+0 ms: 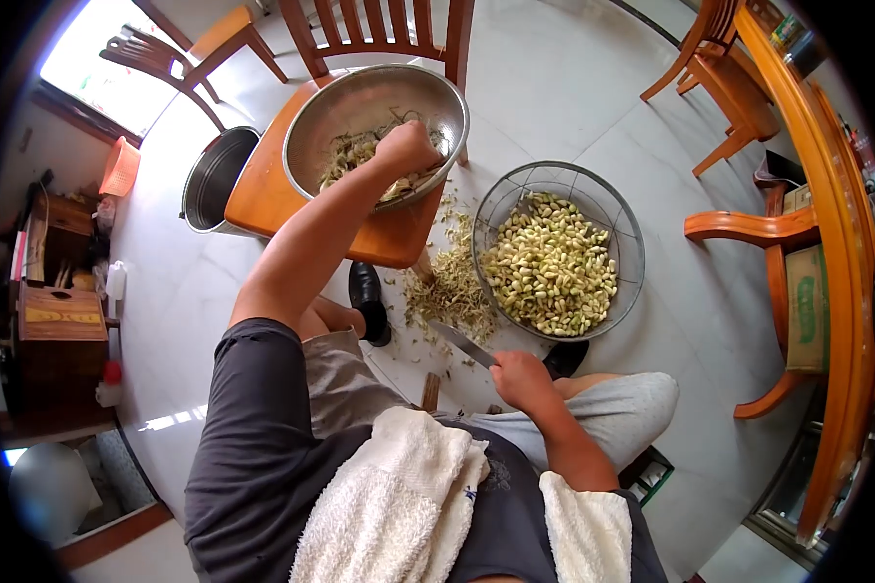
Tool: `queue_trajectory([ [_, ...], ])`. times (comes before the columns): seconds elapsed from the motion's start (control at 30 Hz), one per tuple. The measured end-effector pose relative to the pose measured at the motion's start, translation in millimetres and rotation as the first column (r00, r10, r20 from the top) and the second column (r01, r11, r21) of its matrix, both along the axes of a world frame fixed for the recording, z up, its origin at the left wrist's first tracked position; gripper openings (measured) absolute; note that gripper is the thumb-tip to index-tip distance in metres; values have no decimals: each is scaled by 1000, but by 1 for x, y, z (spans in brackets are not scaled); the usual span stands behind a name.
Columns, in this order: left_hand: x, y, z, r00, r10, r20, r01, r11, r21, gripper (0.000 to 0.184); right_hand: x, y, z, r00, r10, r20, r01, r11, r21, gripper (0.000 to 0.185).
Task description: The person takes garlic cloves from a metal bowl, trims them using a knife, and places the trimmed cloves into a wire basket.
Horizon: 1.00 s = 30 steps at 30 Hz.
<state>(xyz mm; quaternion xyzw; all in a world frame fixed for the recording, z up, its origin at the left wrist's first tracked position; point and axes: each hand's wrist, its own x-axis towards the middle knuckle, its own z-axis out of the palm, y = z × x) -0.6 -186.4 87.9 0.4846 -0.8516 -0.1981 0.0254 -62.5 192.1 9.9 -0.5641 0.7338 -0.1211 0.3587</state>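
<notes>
My left hand [407,147] reaches into a metal bowl [311,121], fingers curled down among stringy, untrimmed bulbs [352,155]; what they grasp is hidden. The bowl rests on the seat of a wooden chair [384,238]. Over my lap, my right hand [525,380] is closed around the handle of a knife [464,344], its blade pointing up and left. Ahead of that hand stands a round wire-mesh basket [631,228] holding many pale green-white bulbs [551,262]. Loose trimmings [457,289] lie on the floor between chair and basket.
A dark bucket [196,185] stands left of the chair. To the right are a wooden table [815,126] and more chairs, with a cardboard box [805,306] beneath. White towels [384,496] hang over my chest. My black shoe [366,291] is beside the trimmings.
</notes>
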Motion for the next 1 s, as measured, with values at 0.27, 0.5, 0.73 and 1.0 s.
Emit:
queue_trajectory([
  [0.27,10,-18,-12,994,2,-109,-2,1000,0,35,-4,0,9,996,-84,40,87,994,-66,17],
  [0.5,65,27,66,571,372,-732,279,751,599,20,-17,-2,31,923,-358,143,383,891,-243,18],
  [0.73,100,143,52,200,729,-654,698,363,617,19,-9,-8,74,883,-317,345,468,573,-673,16],
  [1.0,82,215,8,218,723,-656,610,423,670,11,0,-6,76,960,-201,193,271,511,-816,34],
])
